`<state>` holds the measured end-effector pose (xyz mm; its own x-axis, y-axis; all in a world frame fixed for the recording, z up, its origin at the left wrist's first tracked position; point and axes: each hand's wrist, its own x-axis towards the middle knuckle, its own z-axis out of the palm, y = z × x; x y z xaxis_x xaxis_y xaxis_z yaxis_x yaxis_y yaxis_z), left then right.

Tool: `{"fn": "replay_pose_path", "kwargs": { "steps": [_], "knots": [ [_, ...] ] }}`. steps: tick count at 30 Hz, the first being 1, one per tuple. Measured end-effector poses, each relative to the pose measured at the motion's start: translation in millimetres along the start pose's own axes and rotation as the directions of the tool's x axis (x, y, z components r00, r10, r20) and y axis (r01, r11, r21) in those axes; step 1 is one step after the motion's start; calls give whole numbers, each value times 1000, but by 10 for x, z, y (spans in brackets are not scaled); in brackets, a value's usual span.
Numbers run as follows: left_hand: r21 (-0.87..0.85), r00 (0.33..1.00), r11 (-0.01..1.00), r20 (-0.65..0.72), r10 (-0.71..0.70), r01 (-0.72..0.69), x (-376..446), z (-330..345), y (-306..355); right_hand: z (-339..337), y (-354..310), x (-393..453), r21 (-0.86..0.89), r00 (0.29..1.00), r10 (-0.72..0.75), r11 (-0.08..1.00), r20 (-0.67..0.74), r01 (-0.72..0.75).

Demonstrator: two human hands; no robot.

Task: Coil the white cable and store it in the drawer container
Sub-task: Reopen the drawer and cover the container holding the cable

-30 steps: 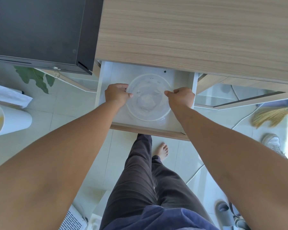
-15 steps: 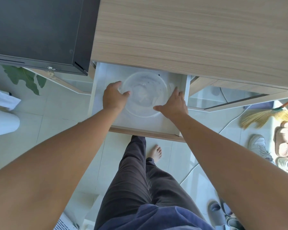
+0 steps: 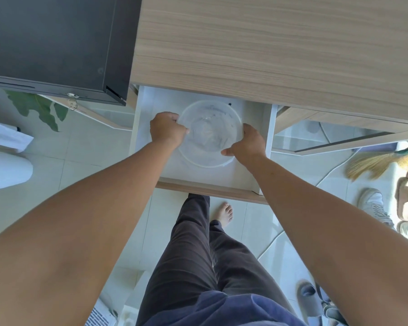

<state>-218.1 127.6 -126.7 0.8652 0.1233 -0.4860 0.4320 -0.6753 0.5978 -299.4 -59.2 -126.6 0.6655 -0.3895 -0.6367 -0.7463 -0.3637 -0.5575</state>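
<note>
The head view showed the left hand [image 3: 167, 131] curled shut over the left rim of the round clear container [image 3: 210, 132], while the right hand [image 3: 247, 144] clasped its right rim, thumb lying along the near edge. The container sat between the two hands on the white floor of the open drawer [image 3: 222, 175], under the wooden desk [image 3: 280, 50]. Pale shapes showed through the plastic, but whether they were the cable could not be told.

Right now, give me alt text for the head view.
Both hands, left hand and right hand, grip opposite sides of a round clear container in an open white drawer under a wooden desk.
</note>
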Motion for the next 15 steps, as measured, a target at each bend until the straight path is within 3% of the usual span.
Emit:
{"fn": "replay_pose_path", "kwargs": {
  "steps": [2,4,6,8,11,15],
  "knots": [
    [1,998,999,43,40,-41,-5,-33,-23,-10,15,3,67,1000,16,998,11,-17],
    [28,971,986,180,159,-167,-32,-142,-114,-24,25,3,121,999,32,992,33,-36],
    [145,894,947,396,209,-286,-102,-280,-239,-50,17,0,138,997,44,989,60,-51],
    [353,819,832,540,193,-428,-169,-354,-327,-78,-1,17,144,994,53,987,93,-66],
    [519,825,685,520,221,-511,-260,-242,-388,-90,-25,22,131,991,61,988,115,-76],
    [554,849,649,418,324,-521,-302,-77,-448,-82,-13,28,121,991,77,989,110,-90]
  ]
}}
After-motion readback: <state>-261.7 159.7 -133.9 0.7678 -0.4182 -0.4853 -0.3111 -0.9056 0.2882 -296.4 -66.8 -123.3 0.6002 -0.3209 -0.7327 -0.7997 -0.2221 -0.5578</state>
